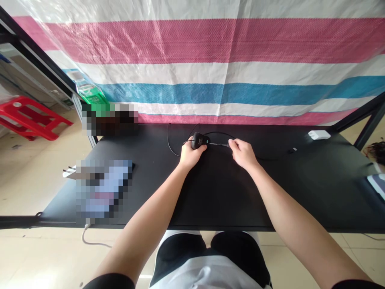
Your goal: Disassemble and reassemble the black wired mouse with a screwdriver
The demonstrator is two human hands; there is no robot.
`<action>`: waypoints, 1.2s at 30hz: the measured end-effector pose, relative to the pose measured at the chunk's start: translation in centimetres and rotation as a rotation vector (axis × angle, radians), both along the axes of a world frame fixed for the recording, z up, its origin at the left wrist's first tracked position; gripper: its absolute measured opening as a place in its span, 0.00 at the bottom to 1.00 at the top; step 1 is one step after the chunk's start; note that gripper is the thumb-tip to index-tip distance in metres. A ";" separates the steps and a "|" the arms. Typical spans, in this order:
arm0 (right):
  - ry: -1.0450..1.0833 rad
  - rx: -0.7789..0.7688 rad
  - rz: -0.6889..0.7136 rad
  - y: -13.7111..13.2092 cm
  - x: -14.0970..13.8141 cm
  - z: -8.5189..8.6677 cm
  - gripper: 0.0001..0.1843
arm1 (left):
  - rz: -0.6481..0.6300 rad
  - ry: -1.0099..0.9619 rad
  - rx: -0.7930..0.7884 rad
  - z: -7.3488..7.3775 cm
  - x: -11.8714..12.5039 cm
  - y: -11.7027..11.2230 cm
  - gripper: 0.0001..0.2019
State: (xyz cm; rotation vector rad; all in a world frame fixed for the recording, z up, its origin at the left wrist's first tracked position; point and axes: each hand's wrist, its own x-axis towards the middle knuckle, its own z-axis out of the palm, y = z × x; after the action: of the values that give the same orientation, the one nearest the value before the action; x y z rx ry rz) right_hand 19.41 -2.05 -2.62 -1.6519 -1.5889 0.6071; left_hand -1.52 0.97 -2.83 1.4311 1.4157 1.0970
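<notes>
My left hand (191, 155) is closed around a small black computer mouse (199, 140), held a little above the black table. A pale label and a small bright spot show on the mouse's surface. Its thin black cable (170, 142) loops over the table around the hand. In my right hand (243, 153), fingers pinched, is a thin screwdriver (221, 145) with a metal shaft and dark handle. The shaft points left and its tip meets the side of the mouse; whether it sits in a hole is too small to tell. My fingers hide most of the handle.
On the black table (222, 192), a white charger block (319, 135) and a tiny dark piece (292, 150) lie to the right. A blurred-out phone (112, 188) is at left, and a green-labelled bottle (92, 94) at the back left. Striped sheeting (192, 92) hangs behind.
</notes>
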 end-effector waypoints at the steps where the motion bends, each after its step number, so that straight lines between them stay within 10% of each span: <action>1: 0.010 -0.005 0.015 0.0 0.0 0.0 0.25 | 0.000 -0.001 0.000 0.0 0.0 0.0 0.13; 30: 0.138 -0.047 0.097 0.1 0.4 -0.7 0.15 | 0.006 -0.002 -0.006 -0.1 0.0 0.1 0.17; 36: 0.020 -0.032 0.031 0.1 0.3 -0.4 0.27 | -0.007 -0.003 -0.002 0.0 0.0 0.0 0.15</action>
State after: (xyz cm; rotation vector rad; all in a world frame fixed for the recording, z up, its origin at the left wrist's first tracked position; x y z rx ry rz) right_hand 19.70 -1.93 -2.99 -1.6427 -1.6011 0.6663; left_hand -1.56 1.01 -2.82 1.4313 1.4081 1.0931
